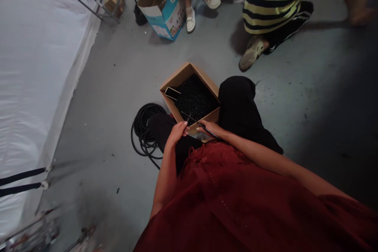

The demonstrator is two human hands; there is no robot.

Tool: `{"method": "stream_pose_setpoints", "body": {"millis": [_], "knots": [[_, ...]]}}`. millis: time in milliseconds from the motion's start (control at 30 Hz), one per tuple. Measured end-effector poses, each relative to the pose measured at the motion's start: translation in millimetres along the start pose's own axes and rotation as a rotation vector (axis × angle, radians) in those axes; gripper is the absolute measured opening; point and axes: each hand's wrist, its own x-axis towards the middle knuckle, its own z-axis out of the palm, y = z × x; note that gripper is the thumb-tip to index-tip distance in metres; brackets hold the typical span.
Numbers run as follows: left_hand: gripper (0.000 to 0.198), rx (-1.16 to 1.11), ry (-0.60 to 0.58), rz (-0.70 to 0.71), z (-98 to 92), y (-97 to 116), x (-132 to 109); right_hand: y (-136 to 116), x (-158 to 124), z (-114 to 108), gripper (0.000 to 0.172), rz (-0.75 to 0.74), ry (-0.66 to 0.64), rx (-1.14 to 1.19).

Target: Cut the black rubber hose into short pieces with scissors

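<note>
Between my knees stands an open cardboard box [212, 116], with a heap of small black pieces [195, 96] inside. My left hand [178, 131] is closed in a pinch at the box's near edge; what its fingertips hold is too small to name. Just right of it, my right hand [210, 128] is closed around a long thin black strip [193, 118]. One end of the strip reaches over the black pieces, and the other runs back along my wrist. A dark, pale-edged rectangular piece [172, 93] leans in the box's left corner.
A coil of black cable or hose [144, 126] lies beside my left knee. Farther off are a blue and white carton [165, 19], a seated person's white shoes [191, 21] and a crouching person in a striped top [271, 4]. A metal rack [110, 13] stands far left.
</note>
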Motion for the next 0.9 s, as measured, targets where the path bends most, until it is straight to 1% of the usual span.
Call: {"method": "stream_pose_setpoints", "body": {"millis": [100,267,433,500,600,700,800,900], "knots": [[0.036,0.000,-0.019,0.007,0.7,-0.1,-3.5,-2.5,-1.8,-1.7,0.035,-0.001,0.005,0.002],[0.039,0.046,0.006,0.036,0.3,4.0,-5.0,-4.9,-4.2,-3.6,0.037,-0.015,0.004,0.012],[0.025,0.207,0.046,0.145,-8.5,12.1,-7.0,-4.2,-4.5,-2.3,0.038,-0.022,-0.015,0.030],[0.024,0.298,0.073,0.195,-9.6,13.7,-7.1,-3.5,-4.1,-1.4,0.040,-0.020,-0.023,0.041],[0.025,0.412,0.117,0.227,-7.0,13.7,-7.2,-2.6,-3.3,-0.5,0.042,-0.015,-0.046,0.058],[0.022,0.445,0.150,0.211,-1.9,13.8,-9.0,-2.2,-2.3,0.2,0.045,-0.006,-0.067,0.073],[0.022,0.501,0.155,0.212,2.7,15.7,-12.8,-1.8,-1.6,0.6,0.049,0.003,-0.073,0.087],[0.025,0.612,0.142,0.251,5.6,18.9,-16.6,-1.4,-1.6,0.3,0.050,0.003,-0.073,0.098]]}}
